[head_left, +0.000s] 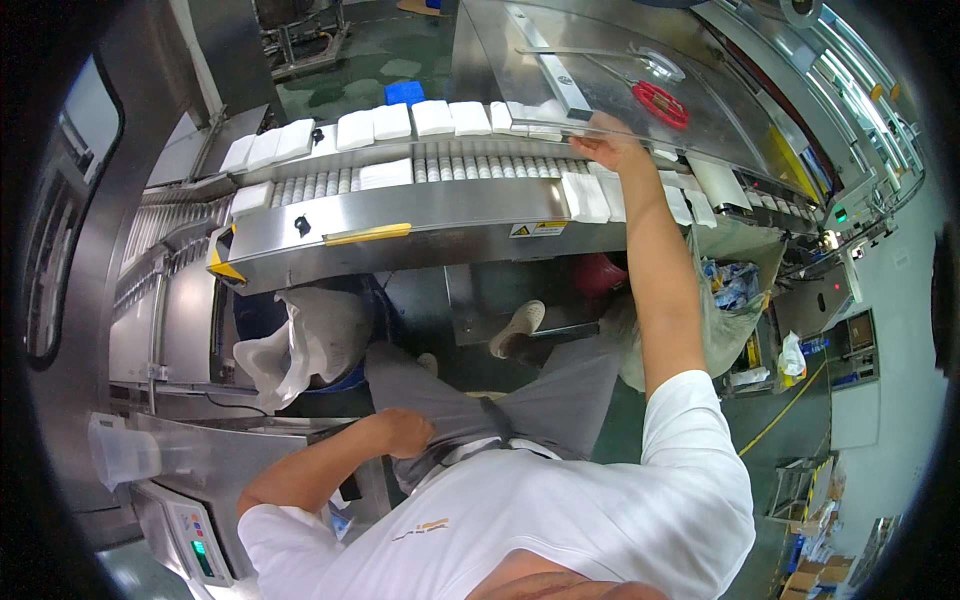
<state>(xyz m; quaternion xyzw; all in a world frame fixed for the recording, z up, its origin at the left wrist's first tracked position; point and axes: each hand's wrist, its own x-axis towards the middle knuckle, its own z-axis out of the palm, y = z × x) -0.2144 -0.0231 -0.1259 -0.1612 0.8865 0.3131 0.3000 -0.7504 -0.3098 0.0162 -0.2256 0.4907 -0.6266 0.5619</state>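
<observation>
My right arm stretches over the conveyor, and my right hand (606,143) is at its far rail, beside the end of a flat metal bar (552,68). The fingers are bent together among white folded packs; what they hold, if anything, is hidden. Below that hand, a white pack (585,198) leans over the conveyor's near edge with others beside it. My left hand (404,432) rests closed on my grey-trousered thigh, with nothing showing in it. A row of white packs (355,130) lines the far ledge, and a single pack (386,174) lies on the rollers (480,168).
A metal table (610,40) beyond the conveyor bears a red-handled tool (660,104). Under the near side hang a white bag (325,335) at left and a translucent bag (735,275) at right. A scale (195,530) and a plastic jug (125,450) are at lower left.
</observation>
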